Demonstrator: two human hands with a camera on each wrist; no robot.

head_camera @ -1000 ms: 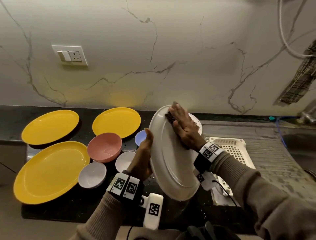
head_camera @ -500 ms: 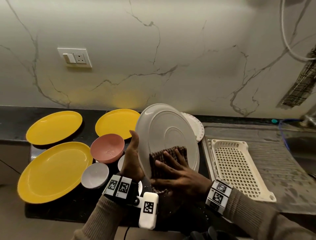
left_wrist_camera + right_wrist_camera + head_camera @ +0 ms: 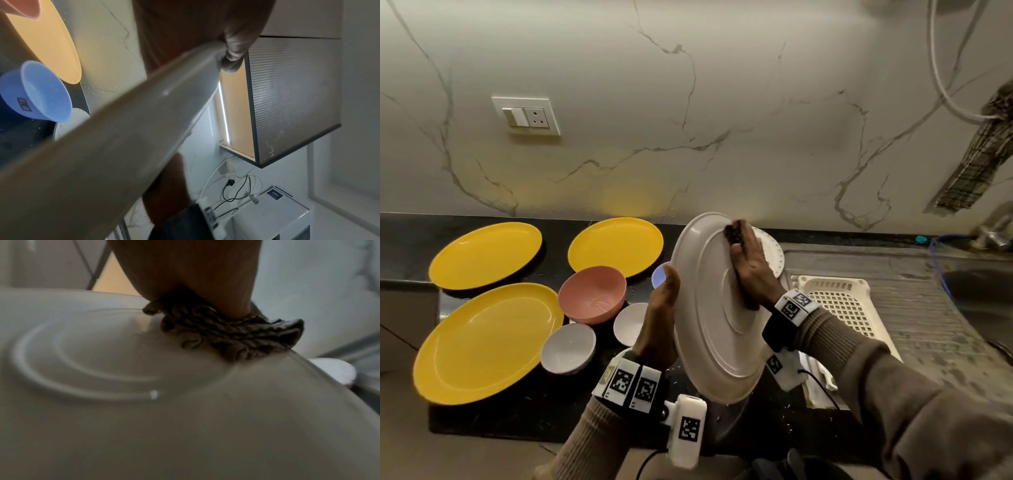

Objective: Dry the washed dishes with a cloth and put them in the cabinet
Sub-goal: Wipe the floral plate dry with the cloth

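Note:
A large white plate (image 3: 709, 325) stands on edge above the black counter, its ringed underside facing right. My left hand (image 3: 661, 308) grips its left rim, and in the left wrist view the fingers (image 3: 230, 53) curl over the plate's edge (image 3: 123, 129). My right hand (image 3: 750, 270) lies flat on the underside near the top and presses a dark checked cloth (image 3: 734, 234) against it. In the right wrist view the cloth (image 3: 232, 337) bunches under the fingers on the plate (image 3: 102, 418).
On the counter to the left lie three yellow plates (image 3: 486, 342), a pink bowl (image 3: 592, 294), two white bowls (image 3: 568, 347) and a blue bowl (image 3: 39, 92). A cream drainer tray (image 3: 839, 301) sits on the steel drainboard (image 3: 928, 308). A wall cabinet (image 3: 287, 97) hangs above.
My right hand has slid the cloth from the plate's lower part up to its top edge. The plate has turned more edge-on while my left hand kept its grip.

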